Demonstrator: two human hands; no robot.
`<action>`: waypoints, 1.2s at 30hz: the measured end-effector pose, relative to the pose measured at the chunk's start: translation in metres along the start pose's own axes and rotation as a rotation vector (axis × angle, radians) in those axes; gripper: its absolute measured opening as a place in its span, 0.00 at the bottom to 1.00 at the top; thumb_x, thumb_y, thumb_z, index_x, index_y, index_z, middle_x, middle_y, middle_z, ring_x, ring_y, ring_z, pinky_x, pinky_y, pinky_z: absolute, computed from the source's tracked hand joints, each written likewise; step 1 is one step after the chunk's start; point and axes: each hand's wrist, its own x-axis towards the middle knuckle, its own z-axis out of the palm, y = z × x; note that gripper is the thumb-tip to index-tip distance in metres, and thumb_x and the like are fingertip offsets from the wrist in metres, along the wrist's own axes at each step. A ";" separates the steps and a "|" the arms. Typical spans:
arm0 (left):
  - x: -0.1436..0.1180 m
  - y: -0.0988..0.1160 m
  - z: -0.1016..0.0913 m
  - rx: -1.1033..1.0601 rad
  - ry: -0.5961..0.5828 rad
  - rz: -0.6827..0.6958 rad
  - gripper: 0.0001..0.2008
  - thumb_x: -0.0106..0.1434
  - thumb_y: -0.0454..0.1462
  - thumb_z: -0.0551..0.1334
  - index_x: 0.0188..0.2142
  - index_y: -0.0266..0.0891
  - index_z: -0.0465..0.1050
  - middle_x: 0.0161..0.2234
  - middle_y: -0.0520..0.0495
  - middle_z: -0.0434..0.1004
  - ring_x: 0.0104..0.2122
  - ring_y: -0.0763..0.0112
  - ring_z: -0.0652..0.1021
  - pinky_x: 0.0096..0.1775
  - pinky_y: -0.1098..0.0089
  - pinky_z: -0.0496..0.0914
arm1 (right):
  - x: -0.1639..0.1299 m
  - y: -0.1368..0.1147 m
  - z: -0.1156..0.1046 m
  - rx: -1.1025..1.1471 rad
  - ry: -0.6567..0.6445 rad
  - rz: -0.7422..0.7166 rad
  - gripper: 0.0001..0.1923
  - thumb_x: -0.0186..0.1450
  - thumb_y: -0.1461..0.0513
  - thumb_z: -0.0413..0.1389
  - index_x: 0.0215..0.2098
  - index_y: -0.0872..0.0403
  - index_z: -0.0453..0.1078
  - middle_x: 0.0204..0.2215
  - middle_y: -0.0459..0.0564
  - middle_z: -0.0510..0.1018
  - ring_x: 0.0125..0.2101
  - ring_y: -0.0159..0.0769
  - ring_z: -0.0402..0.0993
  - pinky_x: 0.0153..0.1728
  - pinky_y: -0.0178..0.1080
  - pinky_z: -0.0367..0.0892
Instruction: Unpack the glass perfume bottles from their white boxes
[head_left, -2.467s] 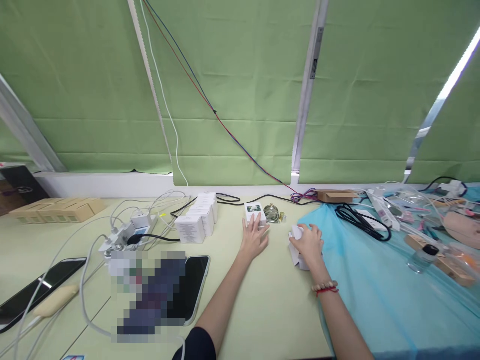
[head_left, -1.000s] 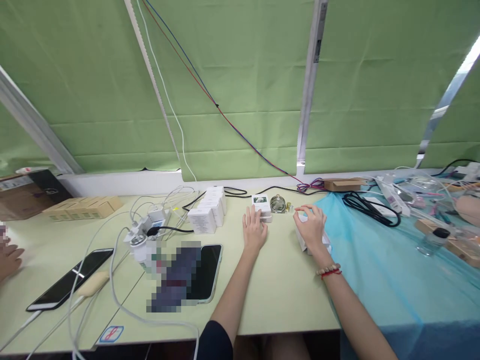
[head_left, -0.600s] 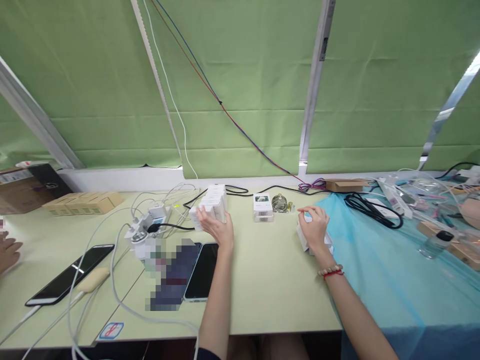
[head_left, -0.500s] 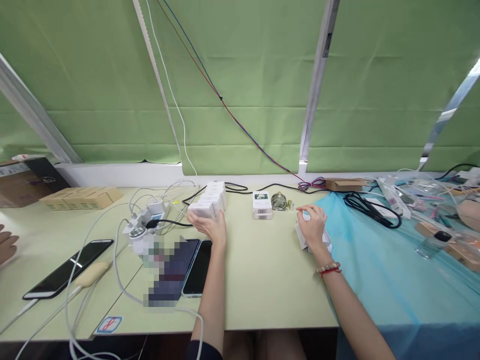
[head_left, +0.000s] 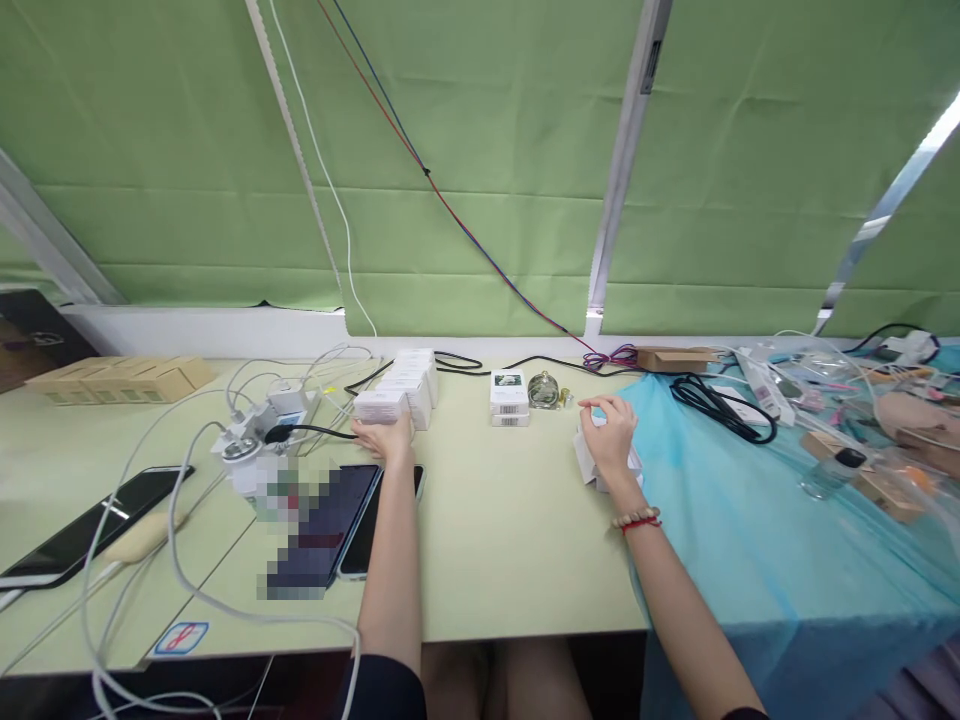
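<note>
My left hand (head_left: 386, 438) is closed around the near end of a small white box (head_left: 380, 405), at the front of a row of similar white boxes (head_left: 412, 375). Its thumb lies along the right side, and some fingers are hidden. On the right, my right hand (head_left: 609, 435) hovers above white cartons (head_left: 587, 462) near the blue sheet's edge. Its fingers are bent toward the thumb; whether something small is between them cannot be made out. Between the hands, two stacked white boxes (head_left: 509, 392) stand beside a round glass bottle (head_left: 543, 390) and small gold-coloured pieces (head_left: 565, 397).
Phones (head_left: 322, 535) lie left of my left forearm, near a power strip (head_left: 281, 420) with tangled white cables. Tan boxes (head_left: 120, 380) sit far left. A blue sheet (head_left: 720, 540) covers the right side, with a black cable coil (head_left: 724, 410) and a clear bottle (head_left: 832, 472).
The view has turned slightly right. My left hand has shifted lower on the front white box, its thumb less raised. My right hand stays over the cartons. Another person's hand has left the left edge.
</note>
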 end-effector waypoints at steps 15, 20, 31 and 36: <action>-0.083 0.009 0.001 0.163 0.011 0.438 0.40 0.42 0.37 0.65 0.53 0.34 0.47 0.53 0.30 0.56 0.57 0.47 0.60 0.54 0.50 0.55 | -0.010 -0.022 0.005 0.237 -0.071 -0.100 0.08 0.58 0.64 0.51 0.27 0.53 0.72 0.29 0.49 0.74 0.36 0.37 0.69 0.43 0.42 0.62; -0.111 0.000 0.013 0.107 -0.116 0.815 0.37 0.47 0.39 0.62 0.54 0.37 0.46 0.54 0.33 0.61 0.55 0.52 0.63 0.56 0.52 0.51 | -0.024 -0.035 0.012 0.384 -0.447 -0.143 0.11 0.60 0.62 0.49 0.37 0.52 0.71 0.35 0.50 0.74 0.31 0.33 0.71 0.32 0.37 0.68; -0.128 -0.016 0.003 0.056 -0.250 1.099 0.37 0.48 0.47 0.63 0.54 0.37 0.51 0.50 0.36 0.66 0.50 0.54 0.68 0.50 0.58 0.59 | -0.037 -0.041 0.017 0.605 -0.762 0.035 0.24 0.62 0.55 0.50 0.56 0.51 0.62 0.49 0.54 0.71 0.37 0.34 0.73 0.26 0.33 0.69; -0.139 -0.014 0.002 0.088 -0.347 1.198 0.31 0.52 0.42 0.60 0.53 0.37 0.54 0.50 0.36 0.67 0.50 0.57 0.68 0.51 0.60 0.57 | -0.034 -0.040 0.017 0.667 -0.741 0.002 0.17 0.60 0.57 0.52 0.45 0.52 0.73 0.42 0.52 0.77 0.38 0.38 0.73 0.25 0.34 0.69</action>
